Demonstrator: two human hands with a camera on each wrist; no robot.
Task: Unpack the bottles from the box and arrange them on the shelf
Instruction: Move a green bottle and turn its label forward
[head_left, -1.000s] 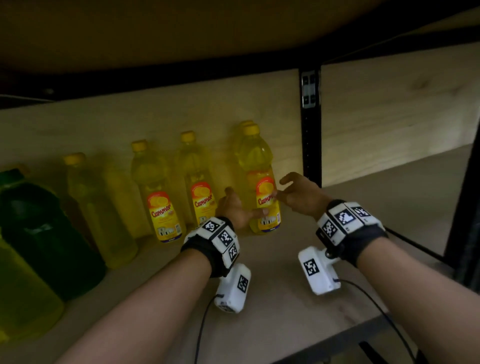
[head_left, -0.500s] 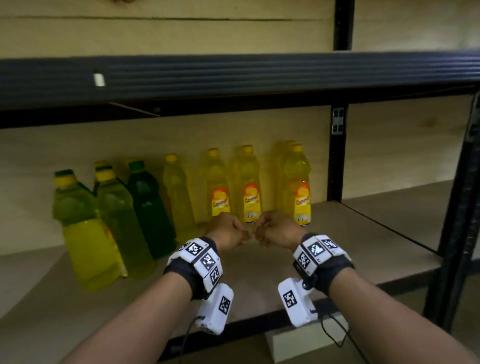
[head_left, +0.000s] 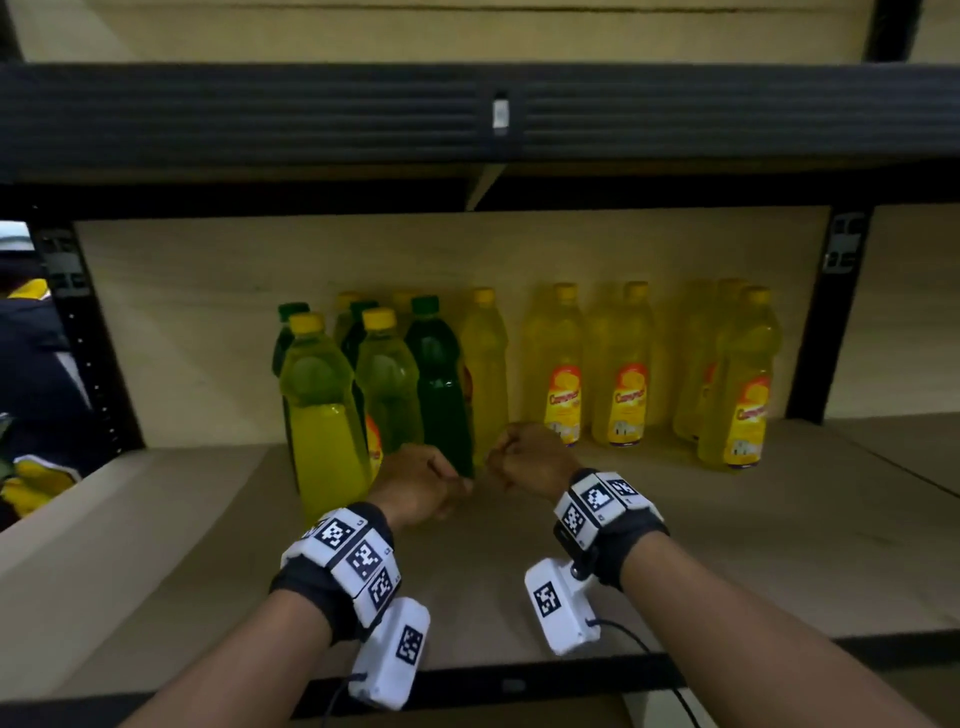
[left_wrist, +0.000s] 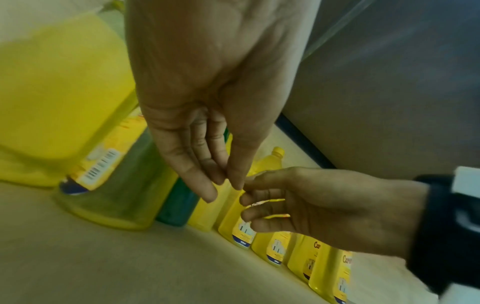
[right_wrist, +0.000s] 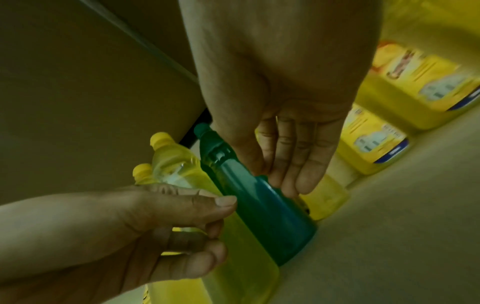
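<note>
Several bottles stand upright at the back of the wooden shelf board (head_left: 727, 545): labelled yellow bottles (head_left: 563, 374) to the right, a dark green bottle (head_left: 439, 384) and paler yellow-green bottles (head_left: 322, 410) to the left. My left hand (head_left: 421, 483) and right hand (head_left: 524, 457) hover side by side just in front of the green bottle, fingers loosely curled, holding nothing. In the left wrist view the left hand (left_wrist: 223, 185) almost touches the right hand (left_wrist: 324, 207). In the right wrist view the right hand (right_wrist: 283, 181) hangs over the green bottle (right_wrist: 265, 216), beside the left hand (right_wrist: 155, 226).
A black beam (head_left: 467, 114) of the upper shelf runs overhead. Black uprights stand at the left (head_left: 83, 338) and right (head_left: 831, 322). Bare board lies left of the bottles (head_left: 182, 493) and past the right upright (head_left: 883, 467). Someone in dark clothing (head_left: 36, 374) is at far left.
Both hands let go of the rightmost labelled yellow bottle and drew back together toward the shelf front. The head view pulled back and shifted left, showing the whole row.
</note>
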